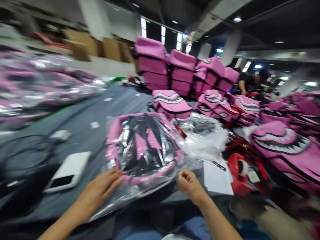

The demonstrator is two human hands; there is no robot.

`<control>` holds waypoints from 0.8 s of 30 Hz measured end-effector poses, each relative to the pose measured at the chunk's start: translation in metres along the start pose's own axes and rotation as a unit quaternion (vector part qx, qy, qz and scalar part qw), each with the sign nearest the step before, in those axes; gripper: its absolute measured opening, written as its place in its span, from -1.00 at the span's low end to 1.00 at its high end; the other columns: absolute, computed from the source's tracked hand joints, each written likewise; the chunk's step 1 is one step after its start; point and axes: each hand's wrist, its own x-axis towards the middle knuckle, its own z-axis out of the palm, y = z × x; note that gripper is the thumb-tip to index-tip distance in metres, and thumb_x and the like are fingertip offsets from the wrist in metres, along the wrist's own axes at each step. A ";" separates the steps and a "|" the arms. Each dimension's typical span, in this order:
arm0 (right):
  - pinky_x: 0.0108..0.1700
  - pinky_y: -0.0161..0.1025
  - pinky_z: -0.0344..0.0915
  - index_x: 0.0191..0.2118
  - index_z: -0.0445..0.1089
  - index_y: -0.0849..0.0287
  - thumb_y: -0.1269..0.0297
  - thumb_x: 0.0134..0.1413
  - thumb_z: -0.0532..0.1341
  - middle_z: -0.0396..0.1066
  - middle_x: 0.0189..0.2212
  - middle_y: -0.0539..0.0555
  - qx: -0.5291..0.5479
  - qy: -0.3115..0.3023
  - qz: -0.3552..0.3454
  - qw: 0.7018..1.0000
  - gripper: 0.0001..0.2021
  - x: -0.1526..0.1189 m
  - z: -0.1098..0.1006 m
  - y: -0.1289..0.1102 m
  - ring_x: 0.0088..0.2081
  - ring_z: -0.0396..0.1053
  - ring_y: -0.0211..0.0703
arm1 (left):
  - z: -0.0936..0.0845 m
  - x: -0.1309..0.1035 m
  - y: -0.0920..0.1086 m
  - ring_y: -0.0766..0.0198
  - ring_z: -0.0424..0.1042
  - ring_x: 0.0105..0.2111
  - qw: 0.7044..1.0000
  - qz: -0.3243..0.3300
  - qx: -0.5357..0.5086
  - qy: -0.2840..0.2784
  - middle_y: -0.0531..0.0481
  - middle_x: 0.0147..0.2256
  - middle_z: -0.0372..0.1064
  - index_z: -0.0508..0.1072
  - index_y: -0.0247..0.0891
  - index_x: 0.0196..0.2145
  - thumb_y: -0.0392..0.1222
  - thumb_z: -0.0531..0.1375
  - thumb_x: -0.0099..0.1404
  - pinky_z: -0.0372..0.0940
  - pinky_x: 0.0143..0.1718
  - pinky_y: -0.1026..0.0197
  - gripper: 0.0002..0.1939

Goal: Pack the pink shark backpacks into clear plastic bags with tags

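A pink and black backpack (143,146) lies in a clear plastic bag (112,198) on the dark table in front of me, its black back side and straps up. My left hand (106,185) rests at the near left corner of the plastic, fingers stretched out over it. Just right of the wrapped backpack, my right hand (188,183) is closed with the fingers curled in. Whether anything is pinched in it cannot be made out. Clear plastic bags (202,133) lie beyond my right hand, with white paper (217,178) beside it.
A white device (70,170) lies at left by a dark cable (22,143). Wrapped pink bags (45,83) fill the far left. Stacked pink bags (152,63) and backpacks with toothy mouths (282,140) stand behind and right. A red tape dispenser (241,176) sits right; a person (255,83) is behind.
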 end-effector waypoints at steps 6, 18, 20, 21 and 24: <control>-0.39 -0.34 -0.04 -0.40 0.32 0.13 0.08 0.23 0.31 0.20 -0.54 -0.15 -0.462 -0.373 -0.158 0.789 -0.71 0.122 0.081 -0.060 -0.48 0.11 -0.35 | -0.007 0.010 0.024 0.14 0.51 -0.20 0.997 -0.058 -0.050 0.005 -0.06 -0.24 0.51 0.52 -0.14 -0.30 0.20 -0.06 0.44 0.39 -0.09 0.13 -0.50; -0.38 -0.32 -0.04 -0.29 0.39 0.10 0.14 0.18 0.39 0.46 -0.41 -0.07 -0.668 -0.176 -0.150 0.707 -0.79 0.165 0.087 -0.049 -0.39 0.36 -0.26 | -0.005 0.006 0.025 0.17 0.49 -0.18 0.997 -0.061 -0.053 0.012 -0.03 -0.21 0.50 0.50 -0.13 -0.30 0.12 -0.05 0.47 0.36 -0.06 0.15 -0.56; -0.38 -0.31 -0.01 -0.26 0.41 0.09 0.05 0.13 0.39 0.49 -0.39 -0.07 -0.656 -0.224 -0.162 0.702 -0.75 0.149 0.095 -0.037 -0.37 0.39 -0.23 | -0.003 0.006 0.022 0.17 0.49 -0.17 0.996 -0.064 -0.059 0.012 -0.03 -0.21 0.50 0.51 -0.12 -0.27 0.14 -0.05 0.47 0.36 -0.07 0.15 -0.56; -0.38 -0.30 0.01 -0.24 0.42 0.08 0.01 0.09 0.41 0.51 -0.37 -0.05 -0.660 -0.242 -0.156 0.694 -0.71 0.145 0.100 -0.030 -0.35 0.42 -0.19 | -0.001 0.005 0.020 0.16 0.49 -0.17 0.996 -0.067 -0.063 0.010 -0.03 -0.22 0.50 0.51 -0.12 -0.26 0.15 -0.05 0.46 0.36 -0.06 0.15 -0.56; -0.37 -0.27 0.07 -0.19 0.43 0.08 -0.06 0.02 0.41 0.54 -0.31 0.00 -0.693 -0.254 -0.101 0.668 -0.63 0.144 0.116 -0.011 -0.27 0.48 -0.04 | 0.005 0.006 0.015 0.15 0.49 -0.18 0.994 -0.084 -0.066 0.007 -0.05 -0.23 0.50 0.51 -0.13 -0.27 0.18 -0.04 0.43 0.37 -0.07 0.13 -0.55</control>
